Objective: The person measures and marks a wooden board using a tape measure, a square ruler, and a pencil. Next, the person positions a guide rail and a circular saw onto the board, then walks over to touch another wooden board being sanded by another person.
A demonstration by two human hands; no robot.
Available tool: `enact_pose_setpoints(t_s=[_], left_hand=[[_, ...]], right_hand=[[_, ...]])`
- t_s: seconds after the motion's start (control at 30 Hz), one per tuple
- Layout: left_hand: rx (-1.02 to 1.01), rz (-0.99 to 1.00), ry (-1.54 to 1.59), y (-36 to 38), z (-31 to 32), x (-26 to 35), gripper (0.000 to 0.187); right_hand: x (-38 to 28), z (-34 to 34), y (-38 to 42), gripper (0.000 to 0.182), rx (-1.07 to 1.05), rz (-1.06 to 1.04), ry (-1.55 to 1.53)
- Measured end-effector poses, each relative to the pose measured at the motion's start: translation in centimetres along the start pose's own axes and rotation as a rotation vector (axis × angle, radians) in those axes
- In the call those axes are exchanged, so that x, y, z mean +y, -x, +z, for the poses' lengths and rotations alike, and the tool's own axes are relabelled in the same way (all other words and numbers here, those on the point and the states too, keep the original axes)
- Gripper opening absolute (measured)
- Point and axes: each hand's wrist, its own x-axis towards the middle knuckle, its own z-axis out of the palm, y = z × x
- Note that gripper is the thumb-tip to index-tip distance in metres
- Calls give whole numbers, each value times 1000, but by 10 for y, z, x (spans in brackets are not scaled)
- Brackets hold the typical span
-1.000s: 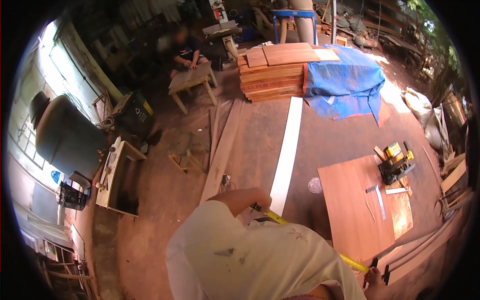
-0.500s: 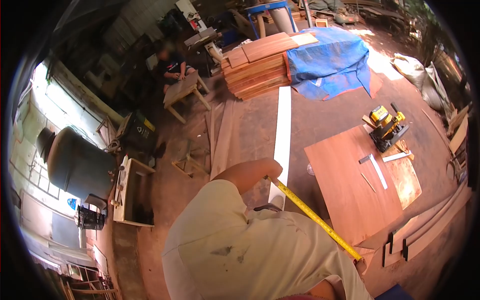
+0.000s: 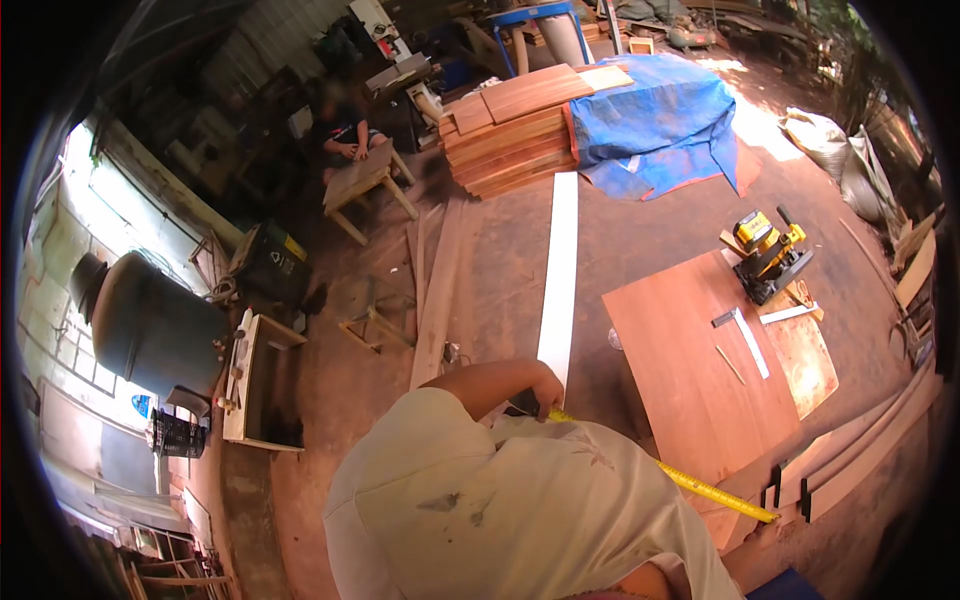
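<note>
My left hand [image 3: 546, 388] is closed around a yellow tape measure [image 3: 715, 490] in front of my shirt. The blade runs to the lower right, passes behind the shirt and comes out again with its tip past the shirt's edge. My right hand does not show. Just beyond my left hand, a long white strip [image 3: 562, 270] lies on the floor. To the right is a reddish-brown wooden panel [image 3: 680, 370], bearing a try square [image 3: 750, 340] and a thin pencil-like stick [image 3: 730, 365].
A yellow and black power tool [image 3: 770, 255] stands at the panel's far corner. Boards [image 3: 860, 450] lie at the right. Ahead are a lumber stack [image 3: 510, 150] and a blue tarp [image 3: 650, 120]. A person sits behind a wooden bench [image 3: 360, 185]; a dark tank [image 3: 155, 325] stands left.
My left hand has come closer to my body. The tape's far end has moved right, its middle now hidden by the shirt. My right hand, partly visible before, has gone from view.
</note>
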Motion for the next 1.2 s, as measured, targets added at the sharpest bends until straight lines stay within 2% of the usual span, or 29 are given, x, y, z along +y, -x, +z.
enact_pose_setpoints(t_s=[0.1, 0.17, 0.27, 0.33, 0.5, 0.67, 0.77, 0.8, 0.9, 0.93, 1.0, 1.1, 1.17, 1.2], left_hand=[[73, -37, 121, 4, 19, -6, 53], [209, -85, 217, 23, 26, 2, 62], [156, -130, 260, 39, 24, 14, 65], [207, -117, 255, 39, 31, 11, 64], [264, -154, 385, 27, 43, 1, 62], [402, -179, 233, 22, 44, 1, 60], [339, -165, 225, 20, 38, -3, 59], [342, -166, 215, 22, 33, -5, 59], [326, -122, 167, 21, 35, -1, 58], [347, -96, 151, 21, 30, 0, 51], [364, -66, 143, 10, 33, 1, 45], [376, -8, 190, -13, 29, -7, 43], [315, -60, 132, -26, 28, -6, 41], [315, -58, 139, -32, 30, -11, 41]], right_hand=[[-34, 22, 2, 34, 27, -18, -17], [-53, 41, 2, 35, 40, -33, -26], [-68, 73, 18, 33, 49, -52, -61], [-68, 79, 18, 32, 55, -61, -87], [-53, 72, -20, 31, -134, 110, -88], [-19, 64, -49, 27, -153, -16, -42], [-14, 57, -50, 30, -153, -34, 6], [-13, 58, -48, 35, -122, -16, 11], [-5, 60, -25, 32, -138, -36, -92], [-1, 71, -13, 32, -139, -36, -100], [12, 83, 10, 30, -251, -5, 146], [60, 108, 25, 28, -321, -16, 139], [85, 114, 27, 27, -401, 95, 126], [93, 122, 43, 25, -340, 198, 34]])
